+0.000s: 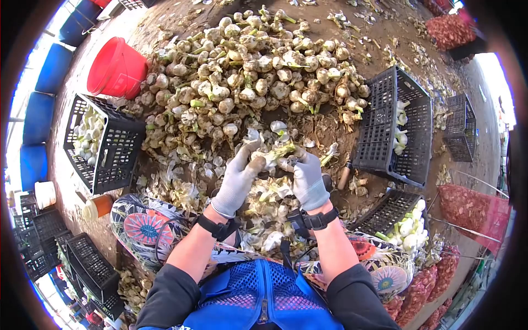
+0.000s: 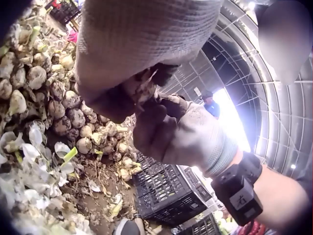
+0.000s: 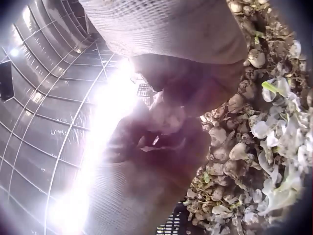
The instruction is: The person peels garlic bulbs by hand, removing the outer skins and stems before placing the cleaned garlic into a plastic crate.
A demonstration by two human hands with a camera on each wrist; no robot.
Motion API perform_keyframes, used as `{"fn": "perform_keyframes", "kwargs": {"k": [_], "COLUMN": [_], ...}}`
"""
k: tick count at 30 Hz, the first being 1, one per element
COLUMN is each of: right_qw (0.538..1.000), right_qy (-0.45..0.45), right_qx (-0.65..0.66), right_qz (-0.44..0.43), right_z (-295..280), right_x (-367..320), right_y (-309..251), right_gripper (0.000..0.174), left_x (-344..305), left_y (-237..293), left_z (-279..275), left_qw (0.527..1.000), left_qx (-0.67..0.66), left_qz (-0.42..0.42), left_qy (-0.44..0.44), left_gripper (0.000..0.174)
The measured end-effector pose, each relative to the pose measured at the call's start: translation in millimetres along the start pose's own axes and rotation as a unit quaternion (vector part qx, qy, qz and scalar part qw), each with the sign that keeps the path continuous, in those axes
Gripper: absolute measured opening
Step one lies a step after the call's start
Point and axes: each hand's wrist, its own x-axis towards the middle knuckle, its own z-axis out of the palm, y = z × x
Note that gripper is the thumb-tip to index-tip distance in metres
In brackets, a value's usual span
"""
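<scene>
In the head view both gloved hands meet over the person's lap around a garlic bulb (image 1: 273,157) with a short yellow-green stem. My left hand (image 1: 237,179) pinches its left side between thumb and fingers. From the other side, my right hand (image 1: 308,179) grips the stem end. The right wrist view shows the pale bulb (image 3: 167,116) in shadow between the two gloves, partly covered by fingers. Loose garlic skins (image 1: 269,201) lie below the hands. A large pile of dirty garlic (image 1: 247,66) spreads over the ground in front.
Black crates holding white garlic stand at left (image 1: 118,148), right (image 1: 379,126) and lower right (image 1: 379,212). A red bucket (image 1: 118,69) sits behind the left crate. A wooden-handled tool (image 1: 345,176) lies by the right crate. Red mesh sacks (image 1: 467,212) stand farther right.
</scene>
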Motion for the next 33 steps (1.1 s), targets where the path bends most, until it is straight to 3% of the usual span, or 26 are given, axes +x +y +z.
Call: {"fn": "perform_keyframes", "kwargs": {"k": [2,4,5,7,8,9,10,11,12,14,16,18,20,22,23,24,26,27,29,31,32,33], "right_qw": [0.998,0.992,0.992,0.927,0.928,0.918,0.905,0.957,0.956,0.997,0.998,0.999,0.994,0.975,0.975,0.950,0.867,0.860,0.916,0.978,0.996,0.999], "right_qy": [0.007,0.071,0.069,0.101,0.099,0.094,0.088,0.047,0.047,0.063,0.047,0.015,0.026,0.003,0.004,-0.019,-0.065,-0.070,-0.061,-0.013,0.007,-0.007], "right_qx": [-0.062,-0.101,-0.102,-0.323,-0.323,-0.327,-0.331,-0.267,-0.268,0.040,0.042,-0.031,-0.102,-0.221,-0.221,-0.284,-0.397,-0.396,-0.334,-0.175,-0.064,-0.015], "right_qz": [-0.024,-0.020,-0.020,-0.158,-0.158,-0.205,-0.251,-0.107,-0.107,-0.014,0.005,-0.033,-0.004,-0.038,-0.037,-0.126,-0.295,-0.315,-0.211,-0.112,-0.066,-0.029], "right_z": [0.0,1.6,2.4,3.4,2.3,0.1,-1.6,-3.3,-10.4,-9.8,-12.2,-7.6,7.5,0.6,-2.7,-5.2,-5.6,-5.2,-0.9,-6.6,-20.0,-35.0], "right_x": [-3.5,-4.2,-6.2,-11.2,-11.2,-10.7,-11.4,-16.3,-15.2,-11.7,-18.2,-17.4,-22.7,-21.5,-19.7,-15.9,-10.3,-11.8,-17.5,-16.8,-10.6,-10.3], "right_y": [-1.4,1.6,3.8,9.3,12.0,14.9,15.7,4.2,9.0,14.2,18.2,28.9,10.3,6.8,4.5,1.5,-1.7,-1.5,-6.0,0.8,8.7,15.6], "right_gripper": [0.024,0.027,0.027,0.036,0.036,0.038,0.041,0.037,0.037,0.032,0.034,0.035,0.030,0.026,0.026,0.028,0.035,0.038,0.033,0.037,0.041,0.050], "left_x": [-1.2,-6.5,-7.6,-7.7,-7.3,-6.2,-7.5,-8.3,-8.5,-10.1,-15.9,-18.1,-14.9,-16.8,-15.5,-15.2,-20.3,-21.6,-24.1,-24.8,-23.3,-19.5], "left_y": [2.0,7.2,6.2,4.1,5.0,6.0,7.7,9.1,9.9,2.8,2.2,7.1,5.5,10.9,14.0,18.6,33.2,32.3,17.8,12.6,12.0,6.2], "left_z": [-1.8,-1.9,-3.1,-7.0,-7.9,-6.0,-3.3,-0.8,0.2,0.0,3.3,2.5,-2.8,-8.1,-11.8,-13.3,-2.4,-0.3,-4.2,-0.6,0.6,-4.8], "left_qw": [1.000,0.968,0.968,0.922,0.889,0.869,0.869,0.881,0.892,0.900,0.962,0.967,0.971,0.968,0.946,0.918,0.915,0.915,0.922,0.924,0.924,0.943], "left_qx": [-0.008,-0.229,-0.229,-0.312,-0.350,-0.347,-0.347,-0.330,-0.313,-0.333,-0.215,-0.200,-0.160,-0.176,-0.209,-0.242,-0.247,-0.227,-0.195,-0.243,-0.289,-0.248], "left_qz": [-0.011,-0.098,-0.097,-0.214,-0.270,-0.342,-0.342,-0.333,-0.322,-0.276,-0.169,-0.154,-0.177,-0.176,-0.238,-0.298,-0.309,-0.312,-0.286,-0.250,-0.210,-0.187], "left_qy": [-0.001,-0.017,-0.016,-0.084,-0.118,-0.083,-0.082,-0.067,-0.052,-0.050,0.018,0.011,-0.026,-0.033,-0.068,-0.103,-0.084,-0.119,-0.173,-0.155,-0.139,-0.118], "left_gripper": [0.043,0.040,0.040,0.035,0.038,0.044,0.044,0.045,0.047,0.046,0.043,0.039,0.037,0.035,0.034,0.034,0.036,0.037,0.042,0.043,0.044,0.046]}}
